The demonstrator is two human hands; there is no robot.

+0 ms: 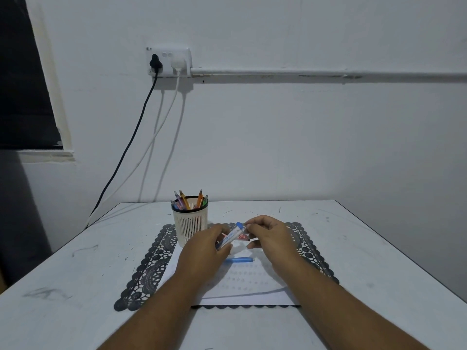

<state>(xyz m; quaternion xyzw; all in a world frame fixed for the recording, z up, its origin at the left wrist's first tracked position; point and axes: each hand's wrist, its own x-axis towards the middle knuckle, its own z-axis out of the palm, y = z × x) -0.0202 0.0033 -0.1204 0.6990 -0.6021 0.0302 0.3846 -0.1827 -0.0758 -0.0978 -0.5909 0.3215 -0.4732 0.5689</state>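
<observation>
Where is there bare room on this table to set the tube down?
Bare tabletop flanks the lace mat on both sides. The near middle of the paper is free. Crowded: the mat's far end, with pen cup, blue pen, and left hand and right hand at the tube.

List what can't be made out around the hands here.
Head view:
- Print on the tube: too small.
- Its lower end: hidden inside the left hand.
- The red thing behind the tube: mostly covered by it.
- What the right hand pinches: unclear.
- Marks on the paper: blurred.
</observation>
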